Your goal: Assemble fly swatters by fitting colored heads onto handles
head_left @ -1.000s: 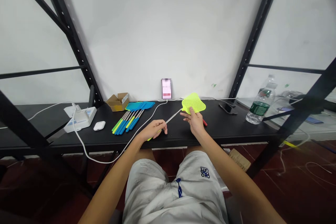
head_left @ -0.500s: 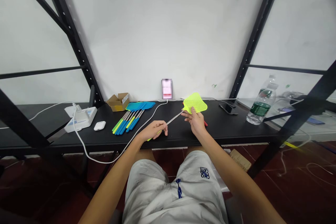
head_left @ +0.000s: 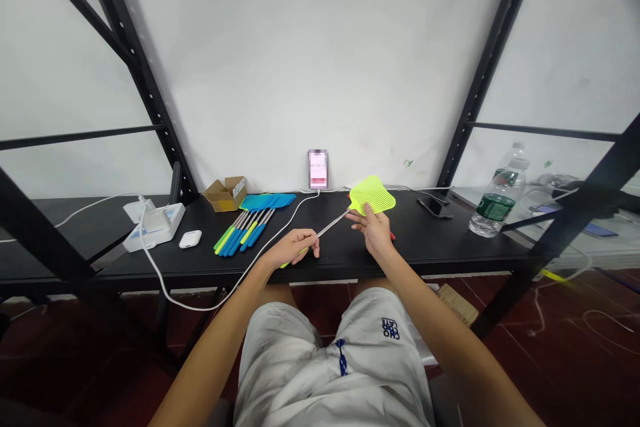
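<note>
A yellow-green fly swatter (head_left: pixel 372 195) with a perforated head and thin metal rod slants over the black table (head_left: pixel 420 250). My left hand (head_left: pixel 295 247) is closed around its handle, near the front edge. With thumb and fingers, my right hand (head_left: pixel 374 230) pinches the lower part of the swatter's head. Something red (head_left: pixel 393 236) shows partly behind the right hand; its kind is hidden. To the left lies a row of several more fly swatters (head_left: pixel 245 233), with blue, yellow and green handles and mostly blue heads.
An open cardboard box (head_left: pixel 225 195) stands behind the row. Farther left are a white earbud case (head_left: pixel 191 239) and a power strip (head_left: pixel 157 227). A phone (head_left: pixel 318 170) leans on the wall; its white cable (head_left: pixel 235 288) droops over the edge. A dark phone (head_left: pixel 435 207) and bottles (head_left: pixel 495 207) are right.
The held swatter's head and my right hand have shifted slightly right. My left hand keeps its hold on the handle, nearly still.
</note>
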Available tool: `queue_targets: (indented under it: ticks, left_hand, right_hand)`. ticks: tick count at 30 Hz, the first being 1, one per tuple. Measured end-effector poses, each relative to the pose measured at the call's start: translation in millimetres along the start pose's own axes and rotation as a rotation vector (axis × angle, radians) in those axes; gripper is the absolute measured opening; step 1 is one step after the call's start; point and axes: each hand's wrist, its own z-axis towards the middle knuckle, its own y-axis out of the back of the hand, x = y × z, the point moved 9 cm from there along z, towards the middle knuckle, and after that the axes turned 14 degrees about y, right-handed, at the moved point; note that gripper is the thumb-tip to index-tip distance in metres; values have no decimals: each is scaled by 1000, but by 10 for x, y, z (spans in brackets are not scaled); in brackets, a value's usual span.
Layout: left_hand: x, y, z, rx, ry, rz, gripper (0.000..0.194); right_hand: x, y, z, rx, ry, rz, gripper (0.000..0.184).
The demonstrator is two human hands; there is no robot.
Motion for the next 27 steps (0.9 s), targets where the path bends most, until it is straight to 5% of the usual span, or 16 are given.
queue_targets:
  ticks: [18, 27]
  left_hand:
    - [-28, -24, -23, 27, -8, 22, 35]
    - [-5, -22, -9, 24, 2, 30, 37]
  right_hand:
    - [83, 5, 32, 22, 96, -64, 31]
    - [-12, -58, 2, 59, 15, 45, 27]
